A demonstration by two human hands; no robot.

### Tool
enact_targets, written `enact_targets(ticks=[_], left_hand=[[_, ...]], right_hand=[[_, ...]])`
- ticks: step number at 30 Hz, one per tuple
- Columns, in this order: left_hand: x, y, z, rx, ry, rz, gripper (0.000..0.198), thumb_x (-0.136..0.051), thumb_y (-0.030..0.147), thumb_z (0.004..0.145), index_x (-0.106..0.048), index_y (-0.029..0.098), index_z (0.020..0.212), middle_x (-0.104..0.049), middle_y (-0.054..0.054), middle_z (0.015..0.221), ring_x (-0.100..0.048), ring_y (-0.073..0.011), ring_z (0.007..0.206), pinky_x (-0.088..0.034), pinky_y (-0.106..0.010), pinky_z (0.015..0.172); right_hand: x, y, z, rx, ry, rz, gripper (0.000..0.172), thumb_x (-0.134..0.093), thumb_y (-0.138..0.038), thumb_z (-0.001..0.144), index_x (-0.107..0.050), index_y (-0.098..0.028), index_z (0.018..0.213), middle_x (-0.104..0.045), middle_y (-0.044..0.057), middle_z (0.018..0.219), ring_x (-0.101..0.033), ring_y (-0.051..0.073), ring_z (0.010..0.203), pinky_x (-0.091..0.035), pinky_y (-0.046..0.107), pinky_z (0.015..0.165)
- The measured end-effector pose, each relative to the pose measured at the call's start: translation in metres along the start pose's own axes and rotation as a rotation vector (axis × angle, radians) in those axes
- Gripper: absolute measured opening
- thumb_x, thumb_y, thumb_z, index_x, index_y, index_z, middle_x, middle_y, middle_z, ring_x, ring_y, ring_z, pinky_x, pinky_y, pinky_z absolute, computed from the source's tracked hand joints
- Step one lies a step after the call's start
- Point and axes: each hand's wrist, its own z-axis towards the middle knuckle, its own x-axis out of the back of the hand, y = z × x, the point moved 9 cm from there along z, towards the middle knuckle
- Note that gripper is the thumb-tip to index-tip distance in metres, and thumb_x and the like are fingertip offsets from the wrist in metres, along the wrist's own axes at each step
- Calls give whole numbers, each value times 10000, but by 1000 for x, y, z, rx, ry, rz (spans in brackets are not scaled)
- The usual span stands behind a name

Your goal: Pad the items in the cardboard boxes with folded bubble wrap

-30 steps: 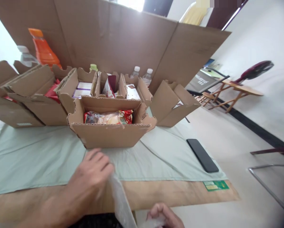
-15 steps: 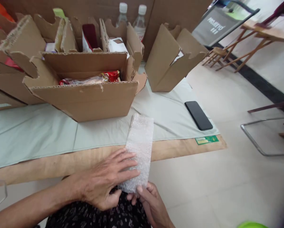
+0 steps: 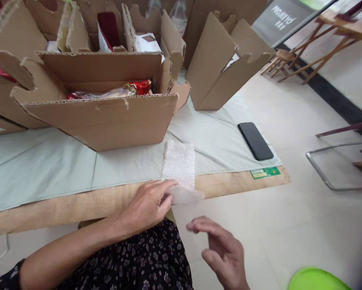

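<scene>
A strip of clear bubble wrap (image 3: 179,161) lies at the front of the table, its near end folded up and blurred. My left hand (image 3: 152,201) is at the wrap's left edge, with thumb and forefinger closed on the folded part. Lower and to the right, my right hand (image 3: 221,249) hangs apart from the wrap. Its fingers are curved and spread from the thumb, and it holds nothing. Just behind the wrap stands a cardboard box (image 3: 108,125) with red and clear plastic packets (image 3: 138,88) inside.
Several open cardboard boxes stand behind, one at the right (image 3: 209,64). A black phone (image 3: 255,141) and a green card (image 3: 265,172) lie near the table's right corner. A pale green cloth (image 3: 60,161) covers the table. A bright green round thing (image 3: 315,280) is on the floor.
My right hand has let go of the wrap's near end and moved right. The near end is now folded up toward the table. My left hand has moved forward.
</scene>
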Motion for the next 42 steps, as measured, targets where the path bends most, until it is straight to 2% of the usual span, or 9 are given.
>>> enact_targets(ticks=[3,8,12,16,21,26,32,37,42], left_hand=[[-2,-10,9,140,6,31,553,-548,193,928,-527,167,1480,-731,-24,816,-676,-203,734,-566,-364,782],[-3,-5,10,46,71,230,650,-545,195,963,-351,175,1583,-728,-61,923,-681,-229,804,-571,-378,776],[8,16,-8,-194,186,407,605,-601,242,990,-376,151,1543,-680,-177,1221,-649,-308,1087,-558,-474,932],[2,26,-21,-362,84,468,366,-602,121,964,-586,158,1328,-614,-171,1418,-506,-351,1370,-444,-514,1104],[12,18,-11,-270,143,238,252,-530,37,967,-642,182,1141,-733,-36,935,-650,-217,939,-501,-395,891],[17,4,6,-84,224,404,291,-537,99,957,-637,148,1227,-701,-59,848,-621,-234,773,-486,-365,715],[20,3,9,-85,236,627,320,-607,149,953,-628,97,1268,-667,-70,816,-606,-274,773,-476,-404,715],[29,22,-9,-247,236,448,353,-637,205,972,-590,101,1305,-659,-174,1256,-578,-325,1169,-459,-484,997],[33,14,-5,-207,267,361,267,-519,43,981,-634,123,1208,-710,-57,909,-603,-221,878,-468,-379,830]], right_hand=[[2,-29,16,323,49,-577,465,-734,-189,898,-648,-327,1334,-757,97,1242,-679,295,1160,-534,489,966],[-20,-4,47,430,-96,-1022,440,-680,-234,937,-598,-210,1368,-716,122,1355,-637,308,1265,-475,464,992],[-17,7,50,432,-125,-1053,346,-607,-198,986,-618,-215,1331,-717,108,1358,-631,279,1277,-444,450,1031],[-14,-3,51,490,-148,-986,295,-550,-126,999,-648,-209,1265,-753,91,1283,-660,249,1232,-495,420,977],[-5,-14,71,431,-95,-824,300,-557,-132,1006,-639,-243,1273,-787,43,1020,-721,199,910,-579,349,794],[10,-41,68,585,215,-961,421,-739,-180,918,-605,-186,1316,-746,134,1104,-689,283,1061,-546,448,924],[-20,-16,75,561,-128,-1067,303,-658,-118,947,-638,-173,1244,-750,111,1252,-630,303,1263,-445,473,1055],[-18,-15,92,503,-159,-939,213,-553,-92,1003,-646,-173,1177,-776,72,1077,-679,234,1021,-477,417,928],[-14,-18,101,417,-165,-877,215,-571,-228,1037,-622,-193,1242,-759,64,1008,-667,221,898,-506,375,822]])
